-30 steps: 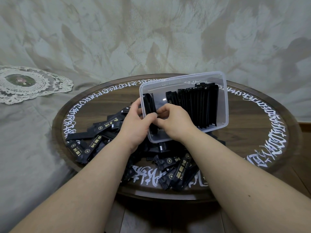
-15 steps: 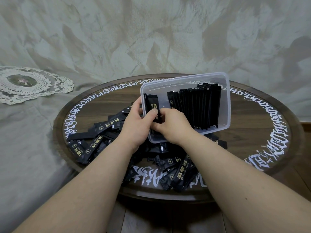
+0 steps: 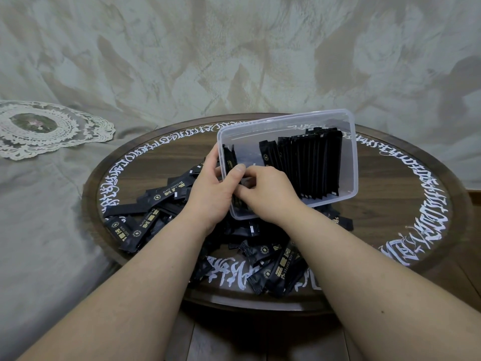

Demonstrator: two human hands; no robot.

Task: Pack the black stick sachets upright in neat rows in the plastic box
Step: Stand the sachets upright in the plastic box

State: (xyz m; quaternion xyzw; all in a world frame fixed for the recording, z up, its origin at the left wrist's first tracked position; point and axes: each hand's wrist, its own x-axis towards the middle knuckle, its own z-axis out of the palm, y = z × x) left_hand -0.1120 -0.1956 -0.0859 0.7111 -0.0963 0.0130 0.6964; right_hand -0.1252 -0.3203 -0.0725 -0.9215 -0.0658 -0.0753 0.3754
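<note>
Here, a clear plastic box (image 3: 348,152), rectangular with rounded corners and thin glossy walls, stood tilted toward the camera, propped on a heap of loose sachets (image 3: 278,267). Inside, a packed row (image 3: 312,165) of slim black stick sachets, matte foil with crimped ends and gold print, stood upright against the right half of the box; a smaller bunch of sachets (image 3: 229,158) leaned at the left wall. The left hand (image 3: 210,196) gripped the box's left wall, thumb curled over the rim and pressed onto the bunch inside, fingers outside. The right hand (image 3: 268,194) reached over the near rim with fingers curled and pinched at the same bunch; its fingertips were hidden, so the exact grasp could not be told. The round table (image 3: 390,194), dark wood grain ringed with white calligraphy, carried the heap spread left of and beneath the box. Both forearms covered much of the heap. A cream lace doily (image 3: 52,128) lay on crumpled grey-green cloth (image 3: 39,204) at far left.
</note>
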